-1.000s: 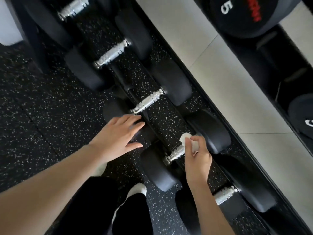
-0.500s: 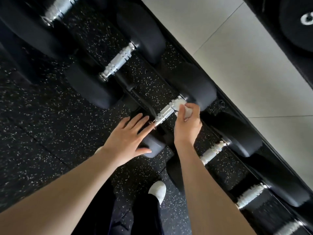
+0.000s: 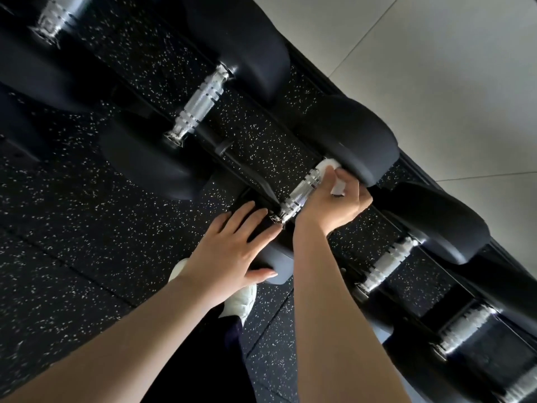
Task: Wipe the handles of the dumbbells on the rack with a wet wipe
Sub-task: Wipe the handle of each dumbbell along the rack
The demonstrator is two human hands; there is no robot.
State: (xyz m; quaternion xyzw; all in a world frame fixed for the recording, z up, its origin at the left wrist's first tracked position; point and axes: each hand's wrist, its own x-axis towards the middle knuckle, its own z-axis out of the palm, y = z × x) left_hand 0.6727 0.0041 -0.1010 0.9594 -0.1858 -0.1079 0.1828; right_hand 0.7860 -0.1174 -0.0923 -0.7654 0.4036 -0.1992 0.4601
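Several black dumbbells with knurled chrome handles lie in a diagonal row on a low black rack (image 3: 232, 161). My right hand (image 3: 334, 205) grips a white wet wipe (image 3: 331, 167) against the far end of one chrome handle (image 3: 299, 196), close to that dumbbell's far head (image 3: 354, 141). My left hand (image 3: 232, 254) rests with straight fingers on the near head (image 3: 273, 254) of the same dumbbell. Neighbouring handles show at the upper left (image 3: 197, 106) and at the lower right (image 3: 389, 263).
Black speckled rubber floor (image 3: 72, 242) lies to the left and under the rack. Pale floor tiles (image 3: 450, 82) run behind the rack at the upper right. My white shoe (image 3: 241, 301) and dark trouser leg stand just below the hands.
The view has closed in on the rack. My right hand has slid the wipe along the handle toward the far head, and my left hand has settled onto the near head.
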